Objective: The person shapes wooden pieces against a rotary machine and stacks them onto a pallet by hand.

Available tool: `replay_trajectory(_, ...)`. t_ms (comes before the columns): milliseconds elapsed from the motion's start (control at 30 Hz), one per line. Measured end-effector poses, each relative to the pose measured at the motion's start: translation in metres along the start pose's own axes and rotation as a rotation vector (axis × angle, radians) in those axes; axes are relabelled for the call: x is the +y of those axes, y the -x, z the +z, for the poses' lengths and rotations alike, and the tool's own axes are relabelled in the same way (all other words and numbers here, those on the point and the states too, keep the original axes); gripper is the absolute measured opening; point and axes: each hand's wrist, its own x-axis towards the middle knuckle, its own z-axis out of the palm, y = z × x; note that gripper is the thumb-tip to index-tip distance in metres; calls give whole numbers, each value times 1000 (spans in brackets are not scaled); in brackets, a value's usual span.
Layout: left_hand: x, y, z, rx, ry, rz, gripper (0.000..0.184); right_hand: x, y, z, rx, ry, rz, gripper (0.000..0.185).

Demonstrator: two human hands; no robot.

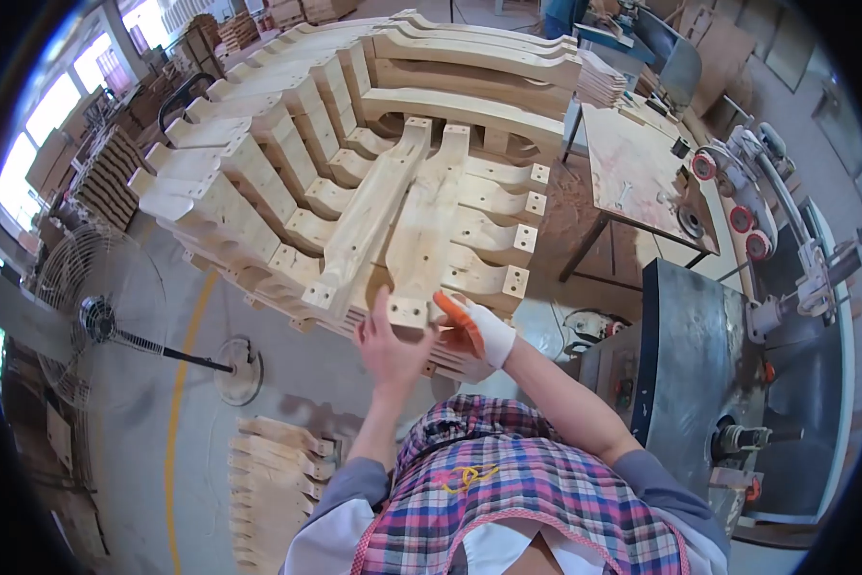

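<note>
A shaped wooden board (429, 225) with drilled holes at its near end lies on top of a large stack of similar pieces. My left hand (393, 347), bare, is at the left corner of that near end, its fingers curled round the edge. At the right corner, my right hand (476, 331) wears a white and orange glove and grips the same end. Both palms' undersides are hidden. A second long board (372, 216) lies just left, slanted alongside the first.
Curved wooden pieces (493, 235) stick out on the stack's right. A floor fan (97, 318) stands left, and more cut pieces (270, 484) lie on the floor below. On the right are a worktable (632, 163) and a belt-sander-like machine (695, 345).
</note>
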Motion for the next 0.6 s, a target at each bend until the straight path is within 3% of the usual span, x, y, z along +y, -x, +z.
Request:
replay_trajectory(67, 21, -1, -6, 10, 8, 122, 84, -19, 0, 27, -50, -442, 105, 37)
replay_trajectory(167, 30, -3, -10, 27, 50, 243, 82, 7, -32, 1, -111, -499, -13, 38)
replay_trajectory(233, 30, -12, -19, -140, 188, 261, 67, -5, -18, -2, -23, -512, 59, 29)
replay_trajectory(300, 16, -26, -25, -460, 615, -146, 49, -16, -8, -12, 36, -505, 19, 29)
replay_trajectory(333, 5, -35, -15, -468, 628, -128, 49, -20, -4, -15, 74, -499, 6, 29)
replay_trajectory(400, -24, -47, 24, -295, 737, -316, 32, -24, 3, -18, 140, -494, -12, 30)
replay_trajectory(600, -88, -29, 101, -341, 263, -90, 26, -21, 35, -31, 333, -288, -73, 28)
